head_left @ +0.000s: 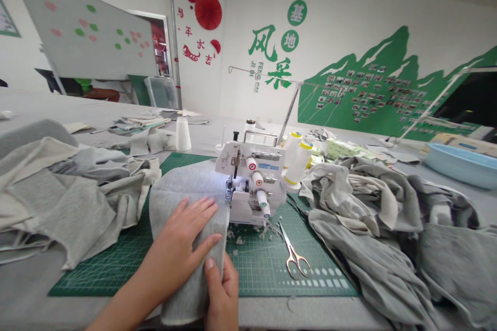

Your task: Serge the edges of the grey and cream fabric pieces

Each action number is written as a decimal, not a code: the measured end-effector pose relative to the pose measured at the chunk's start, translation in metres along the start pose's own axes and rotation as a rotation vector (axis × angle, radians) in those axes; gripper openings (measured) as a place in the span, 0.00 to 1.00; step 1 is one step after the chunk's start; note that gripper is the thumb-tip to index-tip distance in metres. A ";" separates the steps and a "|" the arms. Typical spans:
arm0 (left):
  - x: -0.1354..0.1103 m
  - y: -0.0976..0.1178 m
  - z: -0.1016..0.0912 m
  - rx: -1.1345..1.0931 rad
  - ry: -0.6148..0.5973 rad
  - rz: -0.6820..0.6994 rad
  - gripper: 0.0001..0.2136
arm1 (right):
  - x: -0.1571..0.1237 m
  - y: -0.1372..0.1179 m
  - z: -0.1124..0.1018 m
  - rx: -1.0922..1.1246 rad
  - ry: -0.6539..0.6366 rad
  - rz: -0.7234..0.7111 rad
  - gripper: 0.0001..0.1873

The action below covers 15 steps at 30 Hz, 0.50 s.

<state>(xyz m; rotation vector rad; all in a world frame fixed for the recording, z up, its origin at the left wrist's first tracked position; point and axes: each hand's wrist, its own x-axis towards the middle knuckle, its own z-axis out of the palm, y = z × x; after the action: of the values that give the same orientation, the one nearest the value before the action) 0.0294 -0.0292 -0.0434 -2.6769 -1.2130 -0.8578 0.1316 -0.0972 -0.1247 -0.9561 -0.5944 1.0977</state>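
A piece of light grey knit fabric (pixel 171 194) lies across the green cutting mat, its right edge running up to the presser foot of a white overlock sewing machine (pixel 248 191). My left hand (pixel 190 232) rests flat on top of the fabric, fingers stretched toward the presser foot. Nearer to me, my right hand (pixel 223 289) pinches the fabric's right edge, thumb above and the fingers partly hidden beneath. The machine's lamp lights the cloth by the needle, though the needle itself is too small to make out.
Scissors (pixel 294 256) and lint lie on the cutting mat (pixel 264 282) right of my hands. Heaped grey fabric stands left (pixel 77 191) and right (pixel 361 217). Thread cones (pixel 298 163) stand behind the machine; another white cone (pixel 182 134) is farther left. A blue basin (pixel 462 165) sits far right.
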 end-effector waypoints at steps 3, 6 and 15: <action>0.004 -0.001 -0.001 -0.010 -0.012 -0.008 0.22 | -0.001 0.000 0.001 0.008 0.003 -0.006 0.30; 0.008 -0.003 0.000 -0.019 -0.013 -0.022 0.22 | -0.002 0.002 0.000 -0.013 0.046 0.009 0.30; 0.012 -0.003 0.000 -0.036 -0.023 -0.050 0.22 | -0.001 0.009 -0.002 -0.028 0.046 0.005 0.29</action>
<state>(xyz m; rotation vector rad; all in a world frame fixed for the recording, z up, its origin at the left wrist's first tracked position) 0.0333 -0.0194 -0.0375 -2.7030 -1.2862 -0.8660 0.1290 -0.0976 -0.1331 -1.0045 -0.5712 1.0716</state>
